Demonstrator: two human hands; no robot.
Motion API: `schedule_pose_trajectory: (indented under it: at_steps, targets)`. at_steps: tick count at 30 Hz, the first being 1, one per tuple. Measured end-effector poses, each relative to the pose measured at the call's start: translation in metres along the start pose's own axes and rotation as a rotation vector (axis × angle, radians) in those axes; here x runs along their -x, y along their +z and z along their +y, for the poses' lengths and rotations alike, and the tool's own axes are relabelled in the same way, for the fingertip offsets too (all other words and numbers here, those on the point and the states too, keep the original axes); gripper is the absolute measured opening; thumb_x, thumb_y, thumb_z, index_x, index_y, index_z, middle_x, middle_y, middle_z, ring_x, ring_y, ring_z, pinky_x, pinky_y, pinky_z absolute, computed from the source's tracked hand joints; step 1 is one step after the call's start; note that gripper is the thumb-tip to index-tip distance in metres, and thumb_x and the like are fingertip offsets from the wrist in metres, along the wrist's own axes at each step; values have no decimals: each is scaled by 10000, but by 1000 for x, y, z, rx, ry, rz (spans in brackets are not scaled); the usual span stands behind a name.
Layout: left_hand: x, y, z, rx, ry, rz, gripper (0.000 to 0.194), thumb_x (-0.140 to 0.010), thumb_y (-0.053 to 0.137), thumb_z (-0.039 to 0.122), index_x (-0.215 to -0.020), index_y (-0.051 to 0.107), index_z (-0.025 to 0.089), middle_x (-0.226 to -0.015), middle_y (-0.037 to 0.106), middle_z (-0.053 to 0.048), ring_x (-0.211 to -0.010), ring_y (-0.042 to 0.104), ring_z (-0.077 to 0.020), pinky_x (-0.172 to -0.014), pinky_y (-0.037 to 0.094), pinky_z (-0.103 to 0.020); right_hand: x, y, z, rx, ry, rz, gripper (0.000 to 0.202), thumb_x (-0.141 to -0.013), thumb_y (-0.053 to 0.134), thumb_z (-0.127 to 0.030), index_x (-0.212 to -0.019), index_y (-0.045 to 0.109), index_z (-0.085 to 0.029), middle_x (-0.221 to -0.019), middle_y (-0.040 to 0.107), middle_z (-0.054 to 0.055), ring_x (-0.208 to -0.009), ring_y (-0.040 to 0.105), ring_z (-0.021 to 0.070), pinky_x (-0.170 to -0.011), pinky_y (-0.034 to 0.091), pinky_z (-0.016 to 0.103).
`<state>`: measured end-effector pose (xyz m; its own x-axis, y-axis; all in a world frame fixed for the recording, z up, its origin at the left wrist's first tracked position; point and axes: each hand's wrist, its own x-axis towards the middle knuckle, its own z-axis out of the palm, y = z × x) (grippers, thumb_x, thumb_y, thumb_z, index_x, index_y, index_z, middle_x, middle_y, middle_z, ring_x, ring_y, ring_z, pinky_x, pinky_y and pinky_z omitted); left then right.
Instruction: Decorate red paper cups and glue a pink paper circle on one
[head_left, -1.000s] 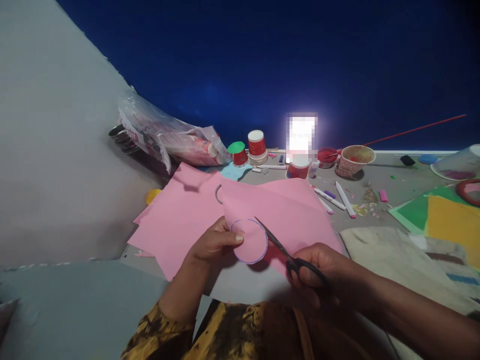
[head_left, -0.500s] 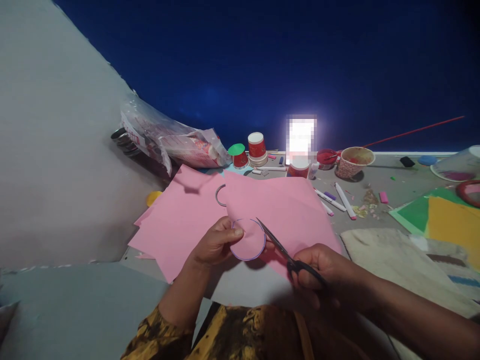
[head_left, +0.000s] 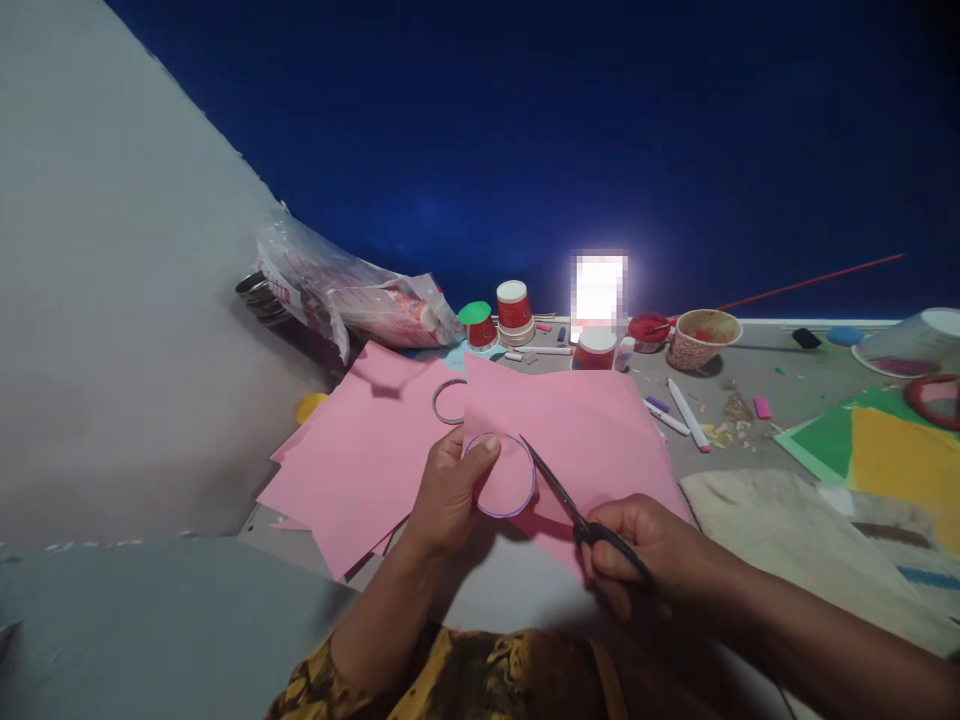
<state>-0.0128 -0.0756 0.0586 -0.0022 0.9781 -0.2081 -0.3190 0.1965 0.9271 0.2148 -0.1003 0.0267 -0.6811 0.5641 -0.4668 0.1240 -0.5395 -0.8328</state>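
Observation:
My left hand (head_left: 454,495) pinches a pink paper piece (head_left: 514,485) marked with a round purple outline, the thumb lying on top. Its lower rim follows the purple line; whether its upper side joins the sheet behind it I cannot tell. In my right hand (head_left: 637,550) are black-handled scissors (head_left: 559,490), fingers in the loops. The blades look nearly together and point up and left, with the tip beside the circle's upper right edge. Behind lie large pink sheets (head_left: 592,420). A thin ring (head_left: 434,402) rests on the left sheets, partly covered by another sheet.
Along the wall stand red paper cups (head_left: 514,307), a patterned cup (head_left: 701,345) and a bright, blurred screen (head_left: 598,290). White markers (head_left: 686,412) lie right of the sheets. A cloth (head_left: 787,530) and green and yellow sheets (head_left: 904,465) are at right. A plastic bag (head_left: 360,290) leans at left.
My left hand has turned and its thumb has slid further up over the circle, the paper shifting slightly right. The scissors stay by the circle's right edge. The view has tilted slightly.

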Motion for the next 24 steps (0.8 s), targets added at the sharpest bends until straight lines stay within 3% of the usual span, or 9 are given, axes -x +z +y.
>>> schedule_pose_trajectory:
  at_steps: [5,10,24]
  targets:
    - [-1,1,6,0,-66,-96,388,-780,849,417,-989,695,130,-664,723,-35,-511,675,-196,-520,575,-307,1,0,-3,-8,-6,-8,614,-704,766,-764,-722,574,-181,-519,619,-21,-348,348,43,-348,225,189]
    - [0,4,8,3,-57,-90,393,-762,862,402,-990,698,127,-753,759,-63,-569,703,-194,-570,600,-306,0,-2,1,-11,-28,-12,601,-729,755,-760,-759,588,-184,-530,634,-23,-340,345,42,-344,207,189]
    - [-2,6,12,-20,-104,-152,321,-782,809,410,-794,683,114,-570,692,-51,-450,653,-201,-492,561,-311,1,-1,-1,15,-28,13,575,-727,767,-729,-708,545,-198,-533,620,-29,-349,345,41,-351,227,188]
